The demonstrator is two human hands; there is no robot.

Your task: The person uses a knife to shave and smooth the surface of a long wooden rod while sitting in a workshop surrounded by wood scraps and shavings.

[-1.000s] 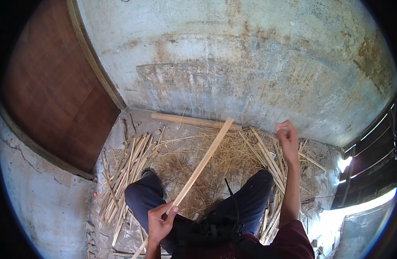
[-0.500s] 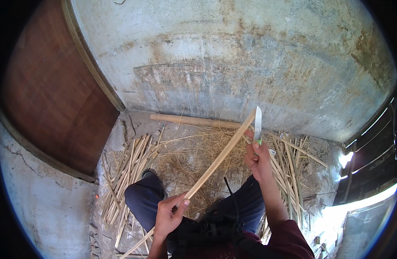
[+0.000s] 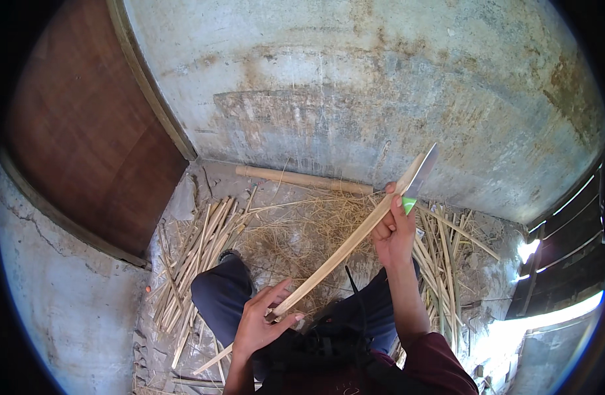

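A long, pale bamboo strip (image 3: 345, 251) slants across the middle, its far end up by the wall. My right hand (image 3: 395, 238) is closed round a knife with a green handle (image 3: 408, 204) and also pinches the strip near its far end. The knife's blade (image 3: 423, 170) points up and to the right, alongside the strip's tip. Lower down, my left hand (image 3: 261, 322) has its thumb and fingers spread, with the strip running loosely between them. The strip's lower part passes behind that hand.
Piles of cut bamboo strips lie left (image 3: 196, 263) and right (image 3: 442, 263) of my bent legs (image 3: 223, 289). Thin shavings (image 3: 296, 230) litter the floor between. A thick bamboo pole (image 3: 302, 178) lies along the stained wall (image 3: 328, 112). A brown door panel (image 3: 85, 131) stands left.
My right hand has moved slightly up, and the knife has tilted rightward. The strip has turned to show more of its flat face. My left hand's fingers have loosened and spread.
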